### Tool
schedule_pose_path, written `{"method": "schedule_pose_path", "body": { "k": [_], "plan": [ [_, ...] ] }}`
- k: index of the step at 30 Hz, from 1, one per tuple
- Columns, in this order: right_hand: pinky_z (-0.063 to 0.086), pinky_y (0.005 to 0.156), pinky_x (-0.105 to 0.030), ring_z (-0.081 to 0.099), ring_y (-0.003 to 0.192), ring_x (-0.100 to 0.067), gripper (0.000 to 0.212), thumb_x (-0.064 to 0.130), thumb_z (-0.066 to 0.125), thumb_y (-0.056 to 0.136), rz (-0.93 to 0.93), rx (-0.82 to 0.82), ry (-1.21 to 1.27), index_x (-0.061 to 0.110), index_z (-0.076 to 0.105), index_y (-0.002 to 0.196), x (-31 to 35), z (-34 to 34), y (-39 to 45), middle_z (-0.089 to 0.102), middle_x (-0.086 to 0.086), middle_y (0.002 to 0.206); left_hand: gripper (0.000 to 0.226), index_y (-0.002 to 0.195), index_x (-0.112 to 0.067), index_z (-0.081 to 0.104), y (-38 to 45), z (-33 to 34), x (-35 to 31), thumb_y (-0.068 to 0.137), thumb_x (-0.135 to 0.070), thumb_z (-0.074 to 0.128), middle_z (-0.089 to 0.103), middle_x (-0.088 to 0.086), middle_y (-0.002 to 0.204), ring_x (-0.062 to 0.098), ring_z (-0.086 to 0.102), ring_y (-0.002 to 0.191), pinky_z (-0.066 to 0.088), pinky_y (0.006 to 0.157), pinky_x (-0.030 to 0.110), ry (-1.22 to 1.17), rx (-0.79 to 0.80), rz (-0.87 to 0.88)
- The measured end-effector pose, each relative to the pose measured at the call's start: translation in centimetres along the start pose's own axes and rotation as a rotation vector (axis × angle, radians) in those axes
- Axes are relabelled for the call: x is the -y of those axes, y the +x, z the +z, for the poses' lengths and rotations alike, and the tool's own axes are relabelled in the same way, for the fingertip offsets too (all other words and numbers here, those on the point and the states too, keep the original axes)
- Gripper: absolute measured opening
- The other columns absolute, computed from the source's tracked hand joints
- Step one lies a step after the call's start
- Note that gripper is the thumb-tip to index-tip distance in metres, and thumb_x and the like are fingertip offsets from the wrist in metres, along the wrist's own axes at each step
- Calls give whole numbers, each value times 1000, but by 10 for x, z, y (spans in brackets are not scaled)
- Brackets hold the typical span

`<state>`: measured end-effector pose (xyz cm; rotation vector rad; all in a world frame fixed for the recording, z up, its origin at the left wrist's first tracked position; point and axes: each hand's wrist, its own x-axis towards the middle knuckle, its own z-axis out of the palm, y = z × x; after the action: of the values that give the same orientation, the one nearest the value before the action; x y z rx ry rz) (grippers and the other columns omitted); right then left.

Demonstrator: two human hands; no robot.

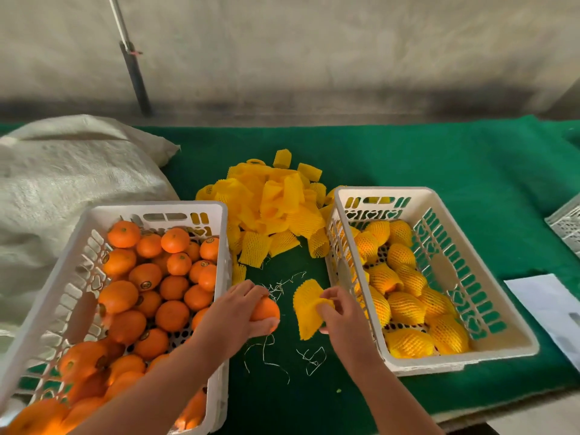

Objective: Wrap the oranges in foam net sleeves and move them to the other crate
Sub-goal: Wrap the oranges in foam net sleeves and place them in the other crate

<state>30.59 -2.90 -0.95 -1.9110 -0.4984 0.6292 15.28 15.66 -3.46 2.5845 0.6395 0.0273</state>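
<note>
My left hand (233,312) grips a bare orange (266,309) just right of the left white crate (67,265), which is heaped with several unwrapped oranges (147,287). My right hand (340,312) pinches a yellow foam net sleeve (306,304) over the green cloth between the crates. The orange and the sleeve are a short gap apart. The right white crate (489,293) holds several oranges wrapped in yellow sleeves (405,290). A pile of loose yellow sleeves (273,208) lies on the cloth behind my hands.
A green cloth (439,158) covers the table. A pale woven sack (62,183) lies at the back left. White paper (546,302) and the corner of another white crate (568,227) sit at the right edge. Loose thread scraps (310,359) lie on the cloth. A pole (133,64) leans on the wall.
</note>
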Motion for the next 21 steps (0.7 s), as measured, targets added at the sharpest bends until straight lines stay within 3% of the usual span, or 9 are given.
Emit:
{"method": "schedule_pose_path", "body": {
  "k": [3, 6, 9, 12, 17, 21],
  "plan": [
    [59, 59, -33, 63, 67, -12, 19, 22, 64, 96, -45, -71, -45, 41, 62, 95, 3, -6, -9, 66, 6, 83, 67, 140, -40, 43, -7, -6, -8, 85, -77, 54, 48, -16, 136, 4, 45, 113, 44, 92, 27, -107, -8, -20],
    [41, 43, -19, 53, 52, -4, 31, 17, 61, 92, -87, -116, -109, 47, 60, 96, 4, -14, -16, 64, 11, 80, 48, 127, -44, 47, -17, -14, -24, 88, -57, 72, 49, -21, 125, 9, 55, 106, 55, 89, 32, -313, -79, -70],
    [41, 45, -19, 53, 53, -9, 30, 16, 61, 93, -99, -141, -172, 46, 62, 99, 3, -22, -22, 63, 12, 77, 42, 118, -47, 51, -31, -26, -50, 85, -51, 77, 47, -28, 119, 10, 57, 104, 61, 76, 30, -501, -120, -85],
    [44, 48, -16, 60, 62, -10, 22, 21, 68, 95, -145, -169, -273, 43, 63, 95, 4, -25, -27, 63, 15, 73, 52, 122, -53, 52, -50, -38, -82, 76, -68, 68, 44, -39, 118, 7, 58, 104, 56, 65, 17, -560, -30, -7],
    [45, 57, -17, 60, 73, -5, 12, 31, 73, 92, -280, -168, -389, 39, 64, 94, 13, -24, -33, 62, 19, 75, 48, 124, -62, 53, -62, -39, -115, 78, -72, 63, 29, -50, 128, -14, 45, 115, 50, 72, 11, -541, 235, 79],
    [46, 63, -11, 62, 86, 1, 17, 37, 75, 92, -328, -119, -374, 45, 60, 93, 22, -24, -38, 63, 24, 80, 75, 144, -43, 45, -57, -33, -121, 77, -73, 60, 33, -30, 135, 11, 53, 112, 57, 66, 14, -573, 318, -49]
  ]
}}
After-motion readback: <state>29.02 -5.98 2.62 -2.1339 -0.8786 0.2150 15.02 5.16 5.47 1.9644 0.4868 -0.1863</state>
